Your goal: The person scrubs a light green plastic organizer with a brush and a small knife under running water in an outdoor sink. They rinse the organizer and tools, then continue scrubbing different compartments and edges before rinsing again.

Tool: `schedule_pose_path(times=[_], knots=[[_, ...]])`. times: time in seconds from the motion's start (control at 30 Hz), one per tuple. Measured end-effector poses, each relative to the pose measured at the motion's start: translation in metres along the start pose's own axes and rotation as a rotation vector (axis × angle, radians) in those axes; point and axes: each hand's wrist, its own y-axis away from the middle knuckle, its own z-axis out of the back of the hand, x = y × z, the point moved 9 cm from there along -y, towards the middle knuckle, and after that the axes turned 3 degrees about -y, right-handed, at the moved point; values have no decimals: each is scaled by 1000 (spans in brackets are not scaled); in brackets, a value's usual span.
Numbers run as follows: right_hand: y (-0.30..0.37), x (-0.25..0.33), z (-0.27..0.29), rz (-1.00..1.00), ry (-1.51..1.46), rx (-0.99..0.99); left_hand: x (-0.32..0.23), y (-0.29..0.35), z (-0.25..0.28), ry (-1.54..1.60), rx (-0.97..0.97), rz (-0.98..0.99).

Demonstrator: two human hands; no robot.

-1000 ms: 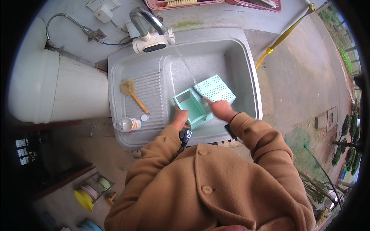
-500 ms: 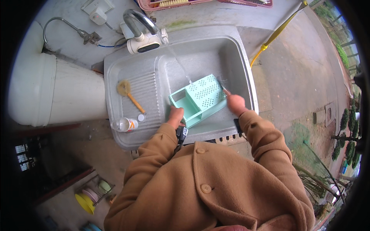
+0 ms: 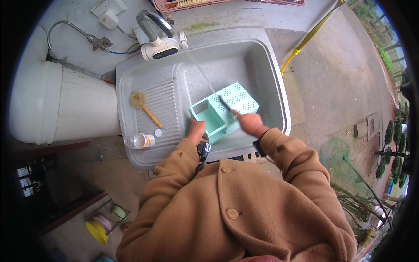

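A mint-green plastic box point(image 3: 242, 97) lies tilted in the deep basin of the grey sink point(image 3: 276, 83). One end of it has an open compartment; the rest is a panel with small punched holes. My left hand point(image 3: 197, 129) is closed on the box's near left edge. In my right hand point(image 3: 252, 123) is a slim brush point(image 3: 224, 103), its dark head against the perforated panel. Water runs from the curved faucet point(image 3: 153, 19) onto the panel's far edge, close to the brush head. The fingers under the box are hidden.
On the ridged drainboard at left lie a wooden-handled scrub brush point(image 3: 150, 115), a white cap point(image 3: 158, 132) and a clear bottle with an orange-marked label point(image 3: 144, 140). A large white barrel point(image 3: 85, 100) stands left of the sink. A pink basket point(image 3: 192, 6) is at the back.
My right hand has moved left with the brush, from the box's right end to the middle of the perforated panel. My left hand keeps its hold on the box.
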Motion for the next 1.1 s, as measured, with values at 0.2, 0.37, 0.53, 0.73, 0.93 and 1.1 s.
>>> schedule_pose_path(times=[0.2, 0.37, 0.53, 0.73, 0.93, 1.1], knots=[[-10, -38, 15, -210, 45, -37, -3, 1, 0, -6, 8, -5], [-8, -51, 17, -487, -114, -167, -5, 4, 3, -33, -24, 1], [-18, -13, 16, -39, -46, -142, -6, 4, 4, -41, -19, -16], [10, -35, 19, -387, -102, -171, -4, 5, 5, 14, 0, -42], [41, 11, -6, -100, 39, 77, -5, -2, 6, -3, 7, -19], [54, -25, 2, -258, 1, -134, -1, -13, 9, -16, 12, 15]])
